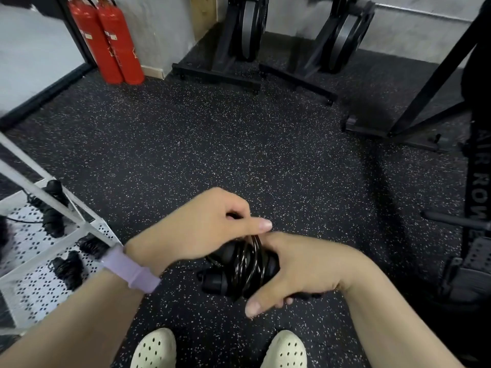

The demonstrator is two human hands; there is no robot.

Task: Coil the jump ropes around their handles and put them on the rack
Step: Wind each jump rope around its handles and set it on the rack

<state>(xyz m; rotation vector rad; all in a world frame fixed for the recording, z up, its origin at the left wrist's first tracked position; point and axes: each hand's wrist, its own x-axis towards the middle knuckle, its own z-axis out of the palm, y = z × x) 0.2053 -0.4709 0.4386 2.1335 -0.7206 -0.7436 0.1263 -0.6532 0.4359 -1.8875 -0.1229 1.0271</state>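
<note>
A black jump rope [239, 269] with its cord wound in glossy loops around two black handles sits between my hands at the lower middle. My right hand [300, 269] grips the bundle from the right, thumb pointing down. My left hand [204, 232] sits over the top of the bundle, fingers curled on the cord, index finger extended; it wears a lilac wristband. A white perforated rack [34, 282] stands at the lower left, with several coiled black jump ropes [66, 269] lying on its shelf.
Speckled black rubber floor [212, 144] stretches ahead. Two red fire extinguishers [111, 41] stand at the back left. Black plate stands [247, 43] line the far wall, and a black rower frame [475, 181] fills the right edge. My pale shoes [156, 349] show at the bottom.
</note>
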